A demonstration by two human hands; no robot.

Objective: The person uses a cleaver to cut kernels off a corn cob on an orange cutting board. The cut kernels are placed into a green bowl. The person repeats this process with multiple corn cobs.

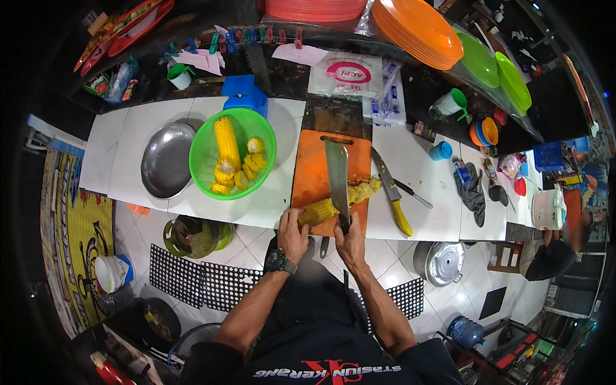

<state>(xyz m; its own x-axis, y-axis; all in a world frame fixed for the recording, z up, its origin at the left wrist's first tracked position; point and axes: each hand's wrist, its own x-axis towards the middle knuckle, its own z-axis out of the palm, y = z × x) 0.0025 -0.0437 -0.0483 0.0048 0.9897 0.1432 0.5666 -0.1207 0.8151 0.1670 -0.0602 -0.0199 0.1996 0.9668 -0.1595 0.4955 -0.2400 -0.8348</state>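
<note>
On an orange cutting board (pixel 313 163) lies a yellow corn cob (pixel 317 212), its near-left end gripped by my left hand (pixel 292 236). My right hand (pixel 351 243) holds the dark handle of a broad cleaver (pixel 338 171). The blade stands across the cob, at its right-hand end. Right of the blade, cut pieces of corn (pixel 363 191) lie in a row towards the board's edge. A green plastic basket (pixel 269 159) to the left contains a whole corn cob (pixel 227 142) and several cut corn rounds (pixel 241 180).
Right of the board lie a yellow-handled knife (pixel 400 214) and a thin dark-handled tool (pixel 414 193). An oval metal dish (pixel 166 163) sits left of the basket, with a blue plastic scale (pixel 243 94) behind. Plastic bags (pixel 346 74) lie beyond the board. A person (pixel 548 257) is at far right.
</note>
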